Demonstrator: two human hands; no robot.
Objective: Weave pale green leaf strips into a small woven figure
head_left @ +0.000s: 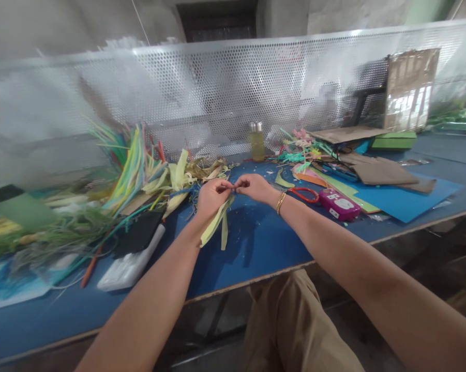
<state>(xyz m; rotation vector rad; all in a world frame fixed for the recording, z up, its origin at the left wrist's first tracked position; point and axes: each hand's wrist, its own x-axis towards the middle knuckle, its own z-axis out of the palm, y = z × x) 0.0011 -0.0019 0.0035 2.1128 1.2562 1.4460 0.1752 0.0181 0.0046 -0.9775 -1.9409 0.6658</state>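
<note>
My left hand [214, 197] is closed, with pale green-yellow strips of corn husk [216, 226] hanging from its fingers over the blue table. Its thumb and forefinger pinch close to the fingertips of my right hand [254, 187]. That hand is closed in a pinch too, and a small dark bluish bit shows where the fingertips meet; I cannot make out what it is. A heap of corn husks [178, 173] lies just beyond my left hand. To the right of my right wrist are red-handled scissors [304, 195] and a purple device [338, 204].
Colourful stems [130, 163] and green fibres crowd the left side, beside a black-and-white flat object [134, 258]. A bottle of yellowish liquid [257, 142] stands by the perforated metal screen [233, 93]. Blue paper [419, 201] and cardboard pieces [384, 170] cover the right.
</note>
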